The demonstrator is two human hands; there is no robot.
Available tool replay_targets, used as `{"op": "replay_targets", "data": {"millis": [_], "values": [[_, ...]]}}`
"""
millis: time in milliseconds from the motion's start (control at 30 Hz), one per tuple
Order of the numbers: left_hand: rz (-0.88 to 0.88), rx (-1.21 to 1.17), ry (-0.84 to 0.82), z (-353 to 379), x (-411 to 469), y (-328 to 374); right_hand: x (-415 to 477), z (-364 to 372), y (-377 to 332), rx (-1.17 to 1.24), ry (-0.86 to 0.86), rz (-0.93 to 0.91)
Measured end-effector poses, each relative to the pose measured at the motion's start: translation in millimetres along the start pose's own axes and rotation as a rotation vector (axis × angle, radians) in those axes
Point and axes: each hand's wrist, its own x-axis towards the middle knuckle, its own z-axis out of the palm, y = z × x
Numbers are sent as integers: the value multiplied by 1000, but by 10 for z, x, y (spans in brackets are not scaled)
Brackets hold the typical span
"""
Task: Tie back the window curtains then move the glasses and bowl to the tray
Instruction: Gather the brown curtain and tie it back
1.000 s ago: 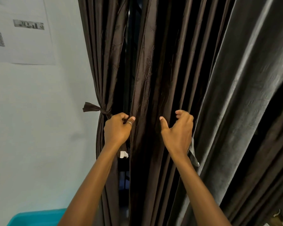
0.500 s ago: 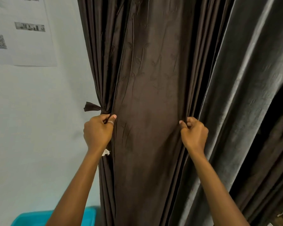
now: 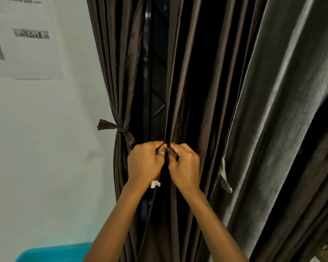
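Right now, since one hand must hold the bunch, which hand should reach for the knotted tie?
Left, probably: the left hand grips the curtain just beside the knotted tie; the right hand, farther off, also grips it and could hold it.

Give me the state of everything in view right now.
left hand, grips the gathered brown curtain.
right hand, grips the same folds.
brown curtain, bunched, not yet tied.
left curtain bunch, knotted with a tie.
grey curtain, hangs loose.

We see a dark brown curtain (image 3: 193, 76), a grey curtain (image 3: 284, 91), a pale wall (image 3: 45, 148) and a turquoise tub (image 3: 53, 253).
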Motion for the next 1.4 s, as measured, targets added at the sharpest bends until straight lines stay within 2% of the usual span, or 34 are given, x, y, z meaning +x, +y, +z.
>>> {"op": "replay_targets", "data": {"millis": [167,367,500,667,800,900,967,1033,1233,1400], "values": [[18,-71,-127,-10,4,-47,-73,51,-44,-4,-63,-10],[5,-142,-89,-9,16,-17,-94,59,-56,-24,-65,-7],[-65,-18,-55,14,80,62,-103,97,-31,4,-41,26],[-95,95,-35,32,134,124,-124,124,62,-3,-54,-17],[-66,116,-39,16,145,114,-132,22,172,184,-100,-4],[-57,128,-4,-8,156,71,-94,-116,272,164,112,33],[-48,120,-4,-26,172,41,-30,-227,345,89,316,126],[-31,113,-11,-32,177,19,65,-335,414,49,408,233],[-7,70,-14,-14,184,-42,364,-547,545,93,230,304],[-64,127,59,-158,251,-270,569,-778,834,104,262,415]]}}
